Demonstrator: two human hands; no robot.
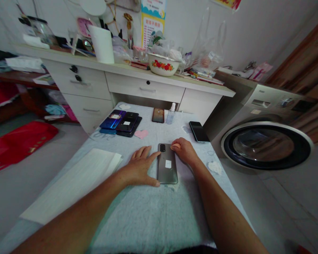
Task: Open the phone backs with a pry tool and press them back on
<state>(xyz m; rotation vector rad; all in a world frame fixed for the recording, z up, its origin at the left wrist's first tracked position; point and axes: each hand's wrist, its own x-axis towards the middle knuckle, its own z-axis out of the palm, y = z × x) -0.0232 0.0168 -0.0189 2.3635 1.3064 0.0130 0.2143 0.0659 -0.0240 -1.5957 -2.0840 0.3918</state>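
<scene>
A grey phone (167, 173) lies back up on the cloth-covered table (148, 218), with a small white sticker on its back and a dark camera block at its upper left. My left hand (141, 167) rests at the phone's left side, fingers apart, the thumb at its lower left corner and the index finger near the camera block. At the upper right edge of the phone, my right hand (184, 150) is closed, with a small orange-pink piece (175, 146) between its fingers.
Stacked phones (121, 121) lie at the back left, a brownish phone (158, 115) and a clear spray bottle (171, 114) at the back. A black-screened phone (199, 132) is at the right. Folded whitish cloth (76, 183) covers the left side; a washing machine (241, 106) stands right.
</scene>
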